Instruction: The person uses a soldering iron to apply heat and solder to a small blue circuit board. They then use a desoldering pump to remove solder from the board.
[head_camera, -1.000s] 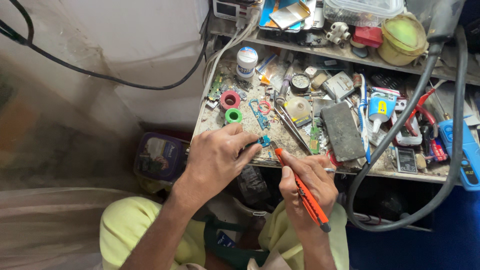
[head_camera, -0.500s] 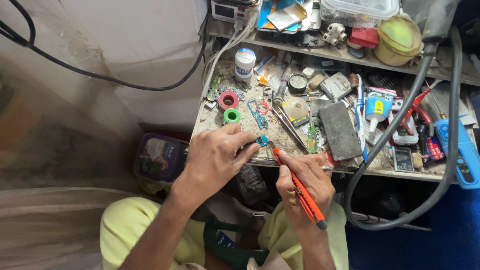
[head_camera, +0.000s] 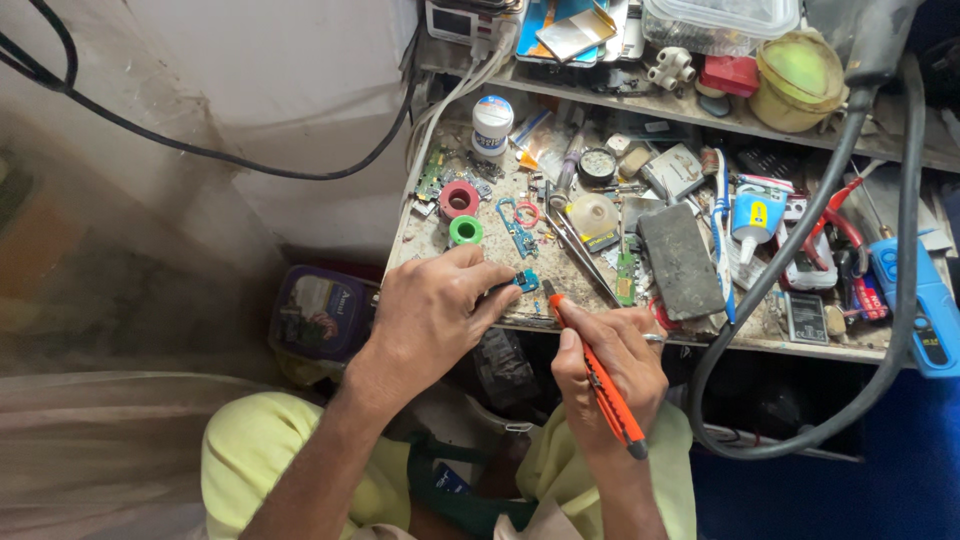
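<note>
two hands at the near edge of a cluttered workbench (head_camera: 470, 300). left hand (head_camera: 430, 315) fingers curled down, pinning a small blue circuit board (head_camera: 524, 281) at its 2 o'clock. right hand (head_camera: 610, 365) gripping an orange cutter (head_camera: 597, 377), tip touching the board at 11 o'clock. green tape roll (head_camera: 465, 230) near, at 12 of the left hand.

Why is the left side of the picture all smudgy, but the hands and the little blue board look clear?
In the head view, the left hand, right hand, orange tool and small blue board sit sharp in soft, even light; the wall area at left is blurred and hazy, and the bench edge bows from wide-lens distortion.
</note>
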